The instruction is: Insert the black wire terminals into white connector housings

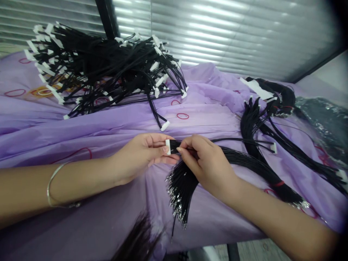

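My left hand [144,154] pinches a white plug connector [168,146] between thumb and fingers at the middle of the table. Black wires run out of its right side. My right hand [206,163] is closed on a black wire just right of the connector, its thumb and forefinger pressed together; the wire's tip is hidden. These wires lead right to a second white connector [273,147]. Beneath the right hand lies a thick bundle of black wires [244,161], tied with a red band. Its near end fans out in shiny metal terminals [176,195].
A big heap of finished-looking black cables [103,61] with white connectors lies at the back left. More wire bundles [250,127] and a clear plastic bag [323,123] are on the right. Red rubber bands [182,116] dot the purple cloth [108,195]. Dark hair [138,239] hangs at the bottom.
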### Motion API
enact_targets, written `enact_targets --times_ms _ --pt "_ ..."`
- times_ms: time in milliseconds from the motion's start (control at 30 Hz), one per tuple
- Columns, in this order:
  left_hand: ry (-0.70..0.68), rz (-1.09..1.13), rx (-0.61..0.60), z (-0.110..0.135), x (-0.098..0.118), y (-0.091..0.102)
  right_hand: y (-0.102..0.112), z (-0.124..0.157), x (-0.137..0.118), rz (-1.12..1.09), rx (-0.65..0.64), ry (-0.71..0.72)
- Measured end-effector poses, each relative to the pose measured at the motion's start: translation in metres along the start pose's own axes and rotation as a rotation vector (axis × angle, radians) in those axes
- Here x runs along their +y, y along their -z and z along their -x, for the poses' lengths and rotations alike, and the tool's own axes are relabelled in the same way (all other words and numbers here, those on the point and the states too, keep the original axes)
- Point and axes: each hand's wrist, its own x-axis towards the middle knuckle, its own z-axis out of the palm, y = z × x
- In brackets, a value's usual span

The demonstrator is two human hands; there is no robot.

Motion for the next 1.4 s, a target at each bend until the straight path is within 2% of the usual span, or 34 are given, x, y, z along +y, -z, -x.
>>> enact_targets --times_ms 267,400,567,633,700,767,833,867,933,1033,1133,1233,1333,1400 --pt "-0.017 0.043 0.005 0.000 0.000 -0.001 -0.003 0.002 -0.002 0.012 0.054 0.004" --pt "-0.024 0.023 0.027 -0.001 -0.001 0.001 -0.006 0.004 0.000 0.008 0.011 -0.001" --pt "-0.031 -0.080 -0.002 -0.001 -0.002 0.001 -0.005 -0.001 -0.003 -0.005 -0.079 0.029" --pt "-0.018 -0.128 0.030 0.001 -0.001 0.000 0.007 -0.006 -0.005 0.006 -0.104 0.095" --pt "-0.020 -0.154 0.073 0.003 0.000 -0.001 0.027 -0.008 -0.001 0.100 -0.087 0.144" --pt "-0.051 -0.196 0.088 0.004 0.001 -0.001 0.052 -0.004 0.009 0.301 -0.034 0.111" --pt "-0.129 -0.266 0.025 0.007 0.001 -0.001 0.075 0.005 0.027 0.513 -0.028 0.023" --pt "-0.173 -0.312 -0.029 0.009 0.001 -0.001 0.082 0.009 0.037 0.567 -0.073 -0.023" --pt "-0.252 -0.444 -0.125 0.012 0.001 -0.001 0.091 0.017 0.057 0.621 -0.140 -0.028" --pt "-0.335 -0.794 -0.167 0.018 0.000 0.003 0.095 0.021 0.073 0.652 -0.144 0.025" --pt "-0.392 -1.147 -0.207 0.020 -0.002 0.006 0.105 0.024 0.072 0.660 -0.073 0.000" --pt "-0.431 -1.402 -0.357 0.020 -0.004 0.003 0.118 0.028 0.066 0.665 0.052 -0.073" --pt "-0.506 -1.597 -0.513 0.021 -0.004 -0.003 0.133 0.028 0.065 0.659 0.173 -0.140" --pt "-0.537 -1.666 -0.533 0.023 -0.003 -0.005 0.147 0.025 0.071 0.693 0.194 -0.235"
